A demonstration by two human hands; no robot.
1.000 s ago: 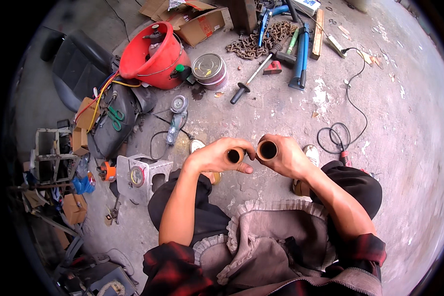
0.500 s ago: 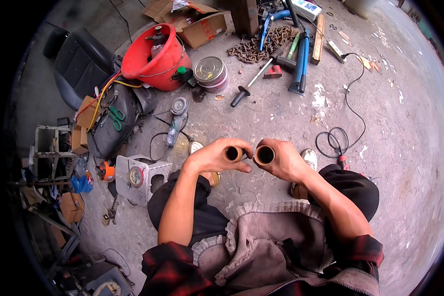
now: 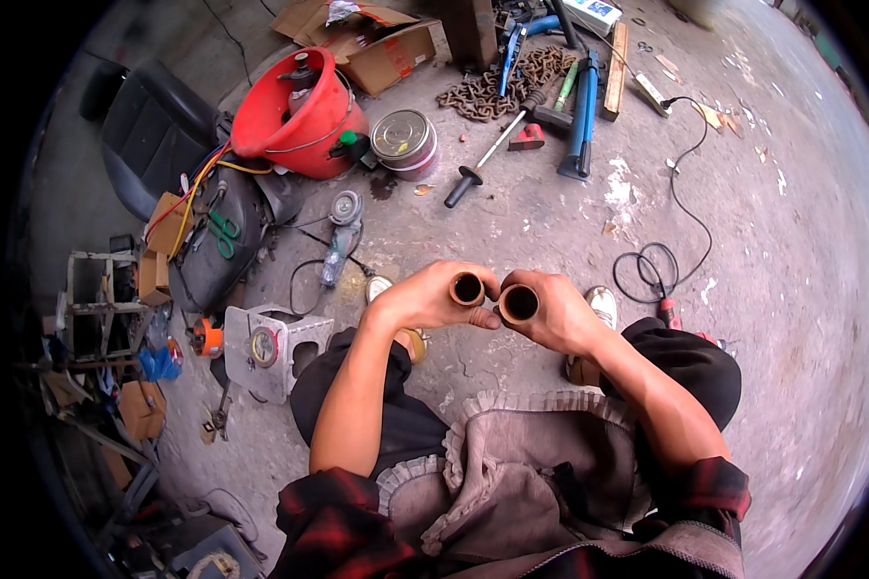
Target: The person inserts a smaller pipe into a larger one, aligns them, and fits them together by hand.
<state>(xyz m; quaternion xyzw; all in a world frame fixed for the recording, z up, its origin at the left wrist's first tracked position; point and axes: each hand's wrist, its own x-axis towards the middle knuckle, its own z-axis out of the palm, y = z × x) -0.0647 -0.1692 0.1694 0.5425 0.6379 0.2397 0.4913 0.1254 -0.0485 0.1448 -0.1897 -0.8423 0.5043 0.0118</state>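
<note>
In the middle of the view, my left hand (image 3: pixel 425 294) is wrapped round a rusty brown metal tube (image 3: pixel 457 289), its round open end facing up. My right hand (image 3: pixel 562 314) grips a second rusty tube (image 3: pixel 519 304), slightly wider, with its dark mouth also upward. The two tubes are held side by side above the floor between my knees, a small gap between their rims. Fingertips of both hands nearly meet there. The lower parts of both tubes are hidden by my hands.
An angle grinder (image 3: pixel 340 241) with its cord lies ahead on the left, near a low white stool (image 3: pixel 294 349). Farther off are a red bucket (image 3: pixel 319 130), a lidded can (image 3: pixel 405 140), a rusty chain (image 3: pixel 483 96) and a blue tool (image 3: pixel 583 121). A black cable (image 3: pixel 710 217) coils at right.
The tube in my left hand has shifted slightly right and up, turning its mouth more toward view. My right hand has barely moved. The background has shifted slightly left.
</note>
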